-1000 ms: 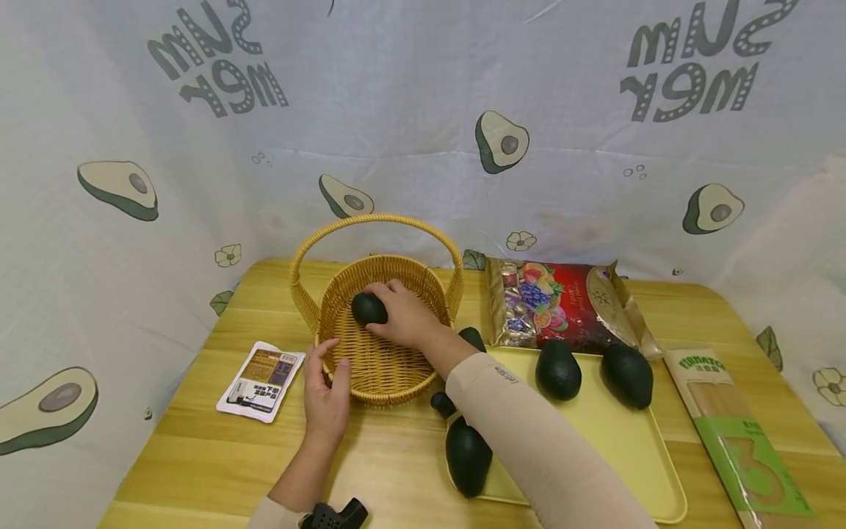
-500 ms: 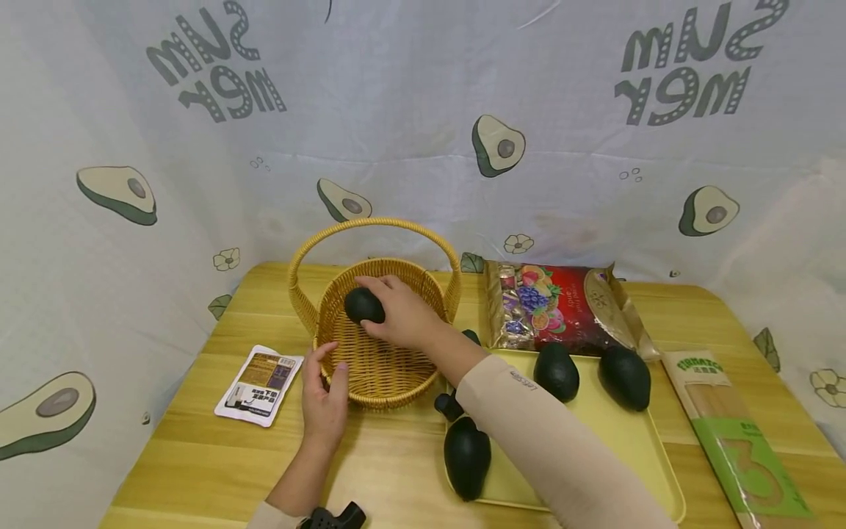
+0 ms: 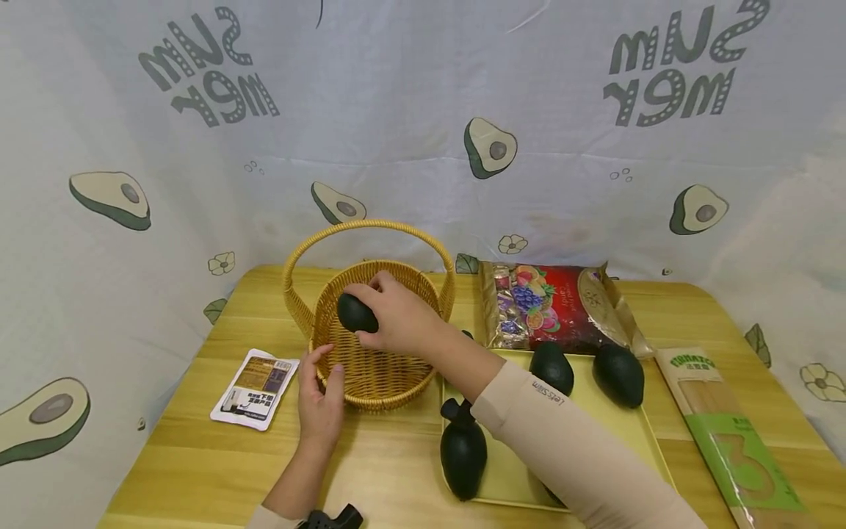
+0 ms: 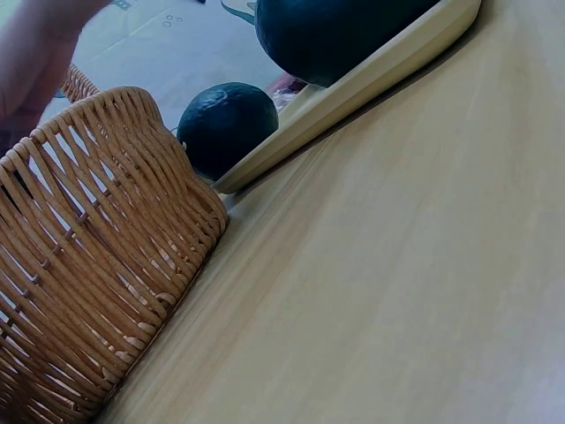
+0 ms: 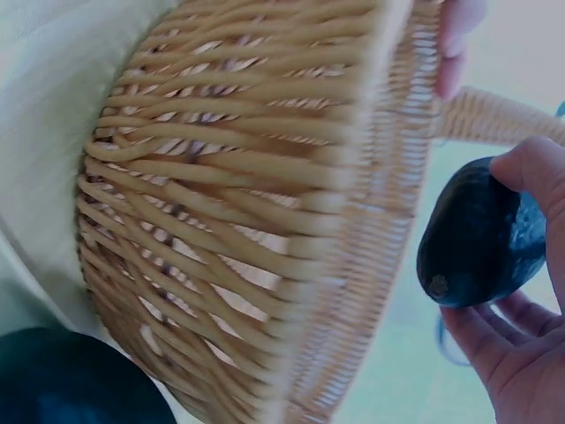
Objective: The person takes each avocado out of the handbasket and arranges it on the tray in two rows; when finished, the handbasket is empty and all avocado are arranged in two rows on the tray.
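Note:
In the head view my right hand [image 3: 403, 316] grips a dark green avocado [image 3: 357, 314] over the wicker basket [image 3: 377, 400]. The right wrist view shows the thumb on one side of this avocado [image 5: 477, 234] and fingers on the other, with the fruit apart from the weave. My left hand [image 3: 320, 411] holds the basket's near left rim, thumb and forefinger over the edge. More avocados lie on the yellow tray [image 3: 608, 433]: one at its near left corner [image 3: 463, 459], two along the back, a further one partly hidden by the right sleeve.
A white and brown pouch [image 3: 254, 389] lies left of the basket. Behind the tray is a red and gold candy bag [image 3: 555, 305]; a green noodle pack [image 3: 734, 448] lies on the right. The basket's tall arched handle [image 3: 370, 224] rises over its opening.
My right hand has lifted the avocado higher over the basket and slightly left, and the forearm has shifted. The left hand stays at the rim. The head view has drifted slightly.

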`<act>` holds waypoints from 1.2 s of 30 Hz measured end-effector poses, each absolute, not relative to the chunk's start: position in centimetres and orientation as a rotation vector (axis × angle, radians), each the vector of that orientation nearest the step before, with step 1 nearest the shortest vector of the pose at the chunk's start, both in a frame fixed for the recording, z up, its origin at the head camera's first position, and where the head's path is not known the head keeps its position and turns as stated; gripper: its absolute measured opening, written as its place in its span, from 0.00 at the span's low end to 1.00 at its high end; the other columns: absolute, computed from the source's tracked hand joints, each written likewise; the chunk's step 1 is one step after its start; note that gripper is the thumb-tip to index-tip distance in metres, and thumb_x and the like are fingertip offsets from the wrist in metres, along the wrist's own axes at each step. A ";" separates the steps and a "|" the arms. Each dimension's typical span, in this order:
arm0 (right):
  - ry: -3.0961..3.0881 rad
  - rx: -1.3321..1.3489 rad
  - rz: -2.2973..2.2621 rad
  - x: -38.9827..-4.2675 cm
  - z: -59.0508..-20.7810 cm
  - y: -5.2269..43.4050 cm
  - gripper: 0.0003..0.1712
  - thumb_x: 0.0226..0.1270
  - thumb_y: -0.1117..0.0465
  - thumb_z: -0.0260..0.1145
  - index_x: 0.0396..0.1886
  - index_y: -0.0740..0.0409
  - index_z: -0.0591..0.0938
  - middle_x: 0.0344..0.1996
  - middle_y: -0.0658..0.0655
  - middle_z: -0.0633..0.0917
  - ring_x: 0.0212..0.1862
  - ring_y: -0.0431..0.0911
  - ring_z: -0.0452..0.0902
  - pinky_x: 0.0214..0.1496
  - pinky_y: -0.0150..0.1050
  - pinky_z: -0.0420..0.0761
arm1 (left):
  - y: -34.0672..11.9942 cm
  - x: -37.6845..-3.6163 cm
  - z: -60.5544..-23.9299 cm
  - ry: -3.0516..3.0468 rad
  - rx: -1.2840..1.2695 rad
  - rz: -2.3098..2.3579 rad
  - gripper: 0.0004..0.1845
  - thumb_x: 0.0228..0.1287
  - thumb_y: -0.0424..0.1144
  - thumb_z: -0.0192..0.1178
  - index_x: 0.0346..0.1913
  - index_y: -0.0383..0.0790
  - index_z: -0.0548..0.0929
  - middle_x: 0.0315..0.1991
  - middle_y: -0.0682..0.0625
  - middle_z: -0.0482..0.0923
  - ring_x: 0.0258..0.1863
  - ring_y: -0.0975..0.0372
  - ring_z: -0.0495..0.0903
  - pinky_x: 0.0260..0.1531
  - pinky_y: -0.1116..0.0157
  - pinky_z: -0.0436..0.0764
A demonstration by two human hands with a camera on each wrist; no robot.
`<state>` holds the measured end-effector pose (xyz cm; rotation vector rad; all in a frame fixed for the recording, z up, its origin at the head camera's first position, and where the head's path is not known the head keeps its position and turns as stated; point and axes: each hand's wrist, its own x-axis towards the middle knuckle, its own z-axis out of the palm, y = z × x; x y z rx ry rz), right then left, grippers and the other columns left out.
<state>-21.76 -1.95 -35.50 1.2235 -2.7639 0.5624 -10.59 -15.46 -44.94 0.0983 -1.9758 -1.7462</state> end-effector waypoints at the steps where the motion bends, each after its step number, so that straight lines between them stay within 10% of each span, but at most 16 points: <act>1: -2.761 1.228 0.559 -21.5 -35.2 -1.8 0.39 0.52 0.47 0.69 0.65 0.41 0.66 0.49 0.56 0.68 0.38 0.43 0.72 0.37 0.36 0.78 | -15.5 -10.6 -45.0 -1.974 0.100 -1.747 0.16 0.64 0.26 0.49 0.55 0.32 0.70 0.64 0.34 0.56 0.69 0.47 0.42 0.63 0.48 0.46; 24: -2.720 1.233 0.553 -17.9 -31.8 1.8 0.37 0.51 0.45 0.69 0.62 0.38 0.68 0.48 0.53 0.70 0.36 0.42 0.74 0.34 0.34 0.77 | -16.5 -11.7 -48.1 -1.937 0.070 -1.725 0.16 0.65 0.29 0.50 0.56 0.37 0.71 0.54 0.49 0.66 0.59 0.60 0.62 0.56 0.64 0.59; 36: -2.807 1.107 0.559 -17.9 -29.7 6.2 0.37 0.52 0.44 0.68 0.63 0.41 0.67 0.53 0.50 0.72 0.41 0.43 0.74 0.38 0.39 0.78 | -16.3 -11.8 -48.0 -1.933 0.070 -1.773 0.16 0.66 0.29 0.50 0.56 0.36 0.70 0.56 0.49 0.64 0.62 0.60 0.58 0.60 0.56 0.55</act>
